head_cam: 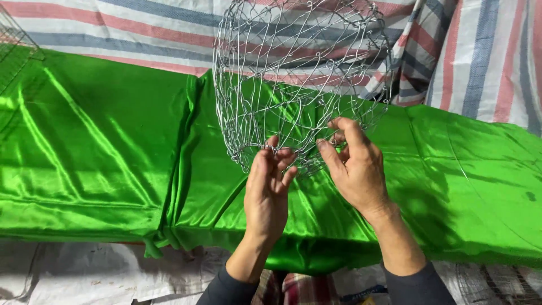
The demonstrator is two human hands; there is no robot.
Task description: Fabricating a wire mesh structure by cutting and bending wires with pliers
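Note:
A round basket of silver wire mesh (pixel 293 68) is held up over the shiny green cloth (pixel 101 147). My left hand (pixel 268 189) pinches the wire at the basket's lower rim with thumb and fingertips. My right hand (pixel 355 164) grips the rim just to the right, its fingers curled around the wire. Both forearms wear dark grey sleeves.
A red, blue and white striped tarp (pixel 474 51) hangs behind the green cloth. Another piece of wire mesh (pixel 14 34) shows at the top left corner. White woven sacking (pixel 90 274) lies along the near edge, and more mesh (pixel 497 285) sits at the bottom right.

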